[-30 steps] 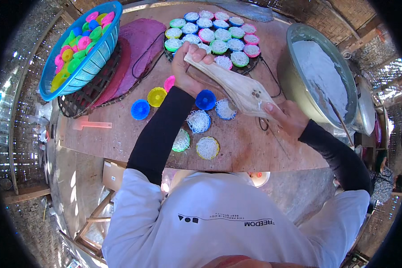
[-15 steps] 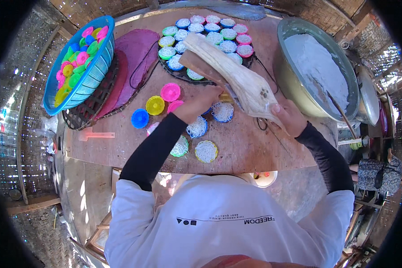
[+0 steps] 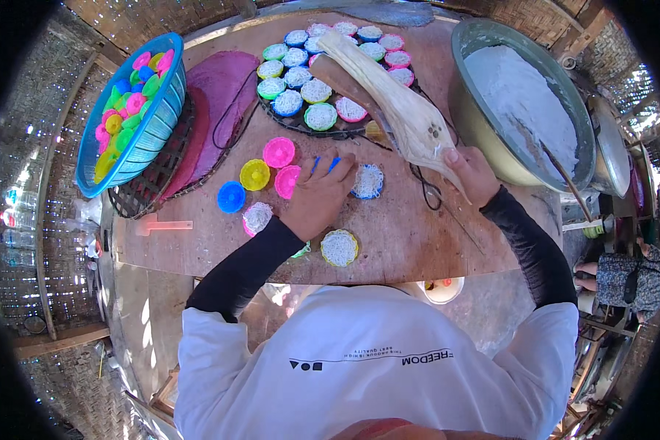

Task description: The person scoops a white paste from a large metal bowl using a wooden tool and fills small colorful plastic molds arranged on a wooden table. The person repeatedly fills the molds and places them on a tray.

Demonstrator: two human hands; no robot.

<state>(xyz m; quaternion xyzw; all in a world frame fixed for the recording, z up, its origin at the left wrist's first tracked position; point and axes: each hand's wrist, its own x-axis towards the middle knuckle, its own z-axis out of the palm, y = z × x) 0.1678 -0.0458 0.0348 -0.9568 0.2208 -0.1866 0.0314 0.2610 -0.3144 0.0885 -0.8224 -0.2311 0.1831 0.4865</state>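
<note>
My right hand (image 3: 473,174) is closed round the narrow end of a long pale tool with a brown wooden piece along its side (image 3: 403,110). The tool slants up and left, over the cups on the round tray. My left hand (image 3: 319,196) is lowered over the table, its fingers round a small blue cup (image 3: 335,163) that shows only between them. Beside it stands a blue-rimmed cup of white strands (image 3: 367,181). Other filled cups, one yellow-rimmed (image 3: 339,248) and one pink (image 3: 257,218), sit nearer me. A green-rimmed one is mostly hidden under my left wrist.
Empty-looking pink (image 3: 279,152), yellow (image 3: 254,174) and blue (image 3: 231,196) cups stand left of my hand. Behind is a round woven tray (image 3: 286,119) of filled cups. A blue basket (image 3: 88,163) of colourful cups is at left, a big basin (image 3: 466,121) of white powder at right.
My left hand has left the tool's side and come down toward me over the cups, covering one filled blue-rimmed cup. The tool has shifted slightly up and right in my right hand.
</note>
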